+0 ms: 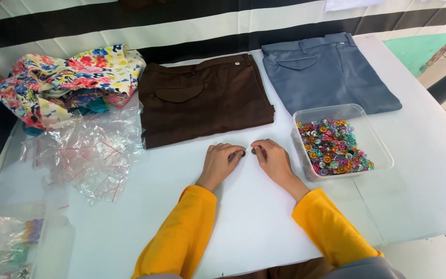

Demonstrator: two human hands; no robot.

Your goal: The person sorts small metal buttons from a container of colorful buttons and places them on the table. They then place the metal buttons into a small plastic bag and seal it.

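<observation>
My left hand (222, 161) and my right hand (270, 156) rest side by side on the white table (254, 217), just below the folded brown trousers (202, 98). Each hand pinches a small dark round piece, a button or snap part, between thumb and fingertip; the left one (242, 153) and the right one (253, 151) are a short gap apart. Both arms wear yellow sleeves. A clear plastic tub (375, 135) full of colourful small buttons (333, 146) stands right of my right hand.
Folded grey-blue trousers (326, 72) lie at the back right. A crumpled floral cloth (63, 82) sits back left, with loose clear plastic bags (89, 152) before it. More clear bags with coloured bits (6, 243) lie at the front left corner. The table's right edge borders tiled floor.
</observation>
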